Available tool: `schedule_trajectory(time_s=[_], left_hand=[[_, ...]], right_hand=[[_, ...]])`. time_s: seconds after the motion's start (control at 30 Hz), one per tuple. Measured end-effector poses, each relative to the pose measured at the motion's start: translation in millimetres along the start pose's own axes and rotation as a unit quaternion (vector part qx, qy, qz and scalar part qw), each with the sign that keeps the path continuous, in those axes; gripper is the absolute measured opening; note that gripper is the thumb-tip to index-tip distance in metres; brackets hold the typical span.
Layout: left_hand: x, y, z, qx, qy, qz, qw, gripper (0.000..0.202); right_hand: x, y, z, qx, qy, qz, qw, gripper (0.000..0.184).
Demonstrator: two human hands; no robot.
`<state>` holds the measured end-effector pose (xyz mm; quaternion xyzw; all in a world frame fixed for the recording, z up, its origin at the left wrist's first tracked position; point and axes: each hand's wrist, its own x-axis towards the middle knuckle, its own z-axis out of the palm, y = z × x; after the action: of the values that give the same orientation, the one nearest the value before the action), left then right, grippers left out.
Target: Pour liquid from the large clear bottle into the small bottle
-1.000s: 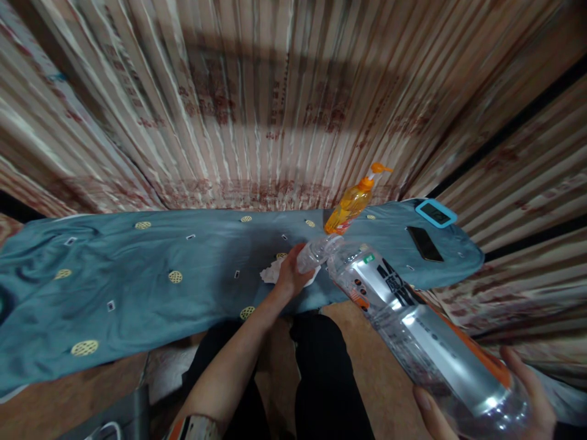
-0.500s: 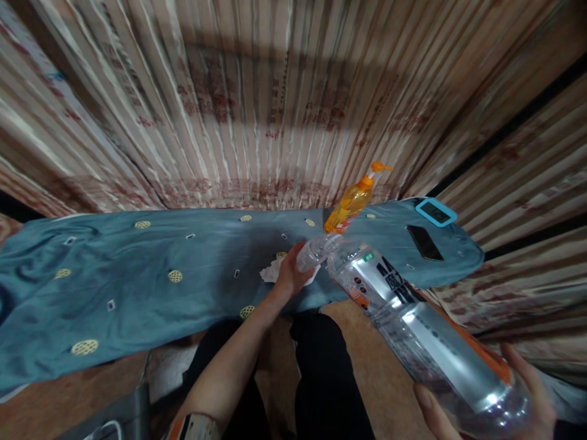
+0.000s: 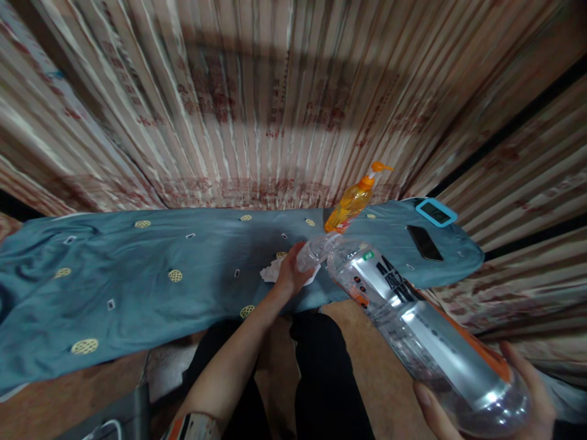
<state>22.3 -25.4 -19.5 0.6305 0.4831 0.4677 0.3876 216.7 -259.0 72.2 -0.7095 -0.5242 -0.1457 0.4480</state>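
Note:
My right hand (image 3: 541,406) is wrapped round the base of a large clear plastic bottle (image 3: 426,330) with a silver and orange label. It is tilted, its mouth end pointing down and away to the left. My left hand (image 3: 288,269) grips a small clear plastic cup (image 3: 312,255) close to that mouth. Whether the rims touch, I cannot tell, and no liquid stream can be made out. Crumpled white tissue (image 3: 271,271) lies on the cloth beneath my left hand. Just beyond the cup stands a pump bottle (image 3: 351,205) of orange liquid.
A blue-green patterned cloth (image 3: 123,256) covers the narrow table. On its right end lie a dark phone (image 3: 424,242) and a blue-framed digital timer (image 3: 436,212). Pleated curtains (image 3: 257,104) hang behind and to the right. A grey object (image 3: 114,415) with a white cable is at lower left.
Both hands, the bottle and the cup hold almost the same positions. No clear movement shows.

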Motion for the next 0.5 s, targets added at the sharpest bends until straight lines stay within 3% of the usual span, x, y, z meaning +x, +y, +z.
schedule_trajectory(time_s=[0.27, 0.5], left_hand=[[0.2, 1.4, -1.9, 0.002, -0.008, -0.003, 1.000, 0.059], [1.1, 0.4, 0.1, 0.001, -0.007, -0.013, 1.000, 0.059]], right_hand=[[3.0, -7.0, -1.9, -0.037, -0.004, -0.017, 0.999, 0.110], [0.5, -8.3, -0.2, -0.010, -0.004, 0.022, 1.000, 0.110]])
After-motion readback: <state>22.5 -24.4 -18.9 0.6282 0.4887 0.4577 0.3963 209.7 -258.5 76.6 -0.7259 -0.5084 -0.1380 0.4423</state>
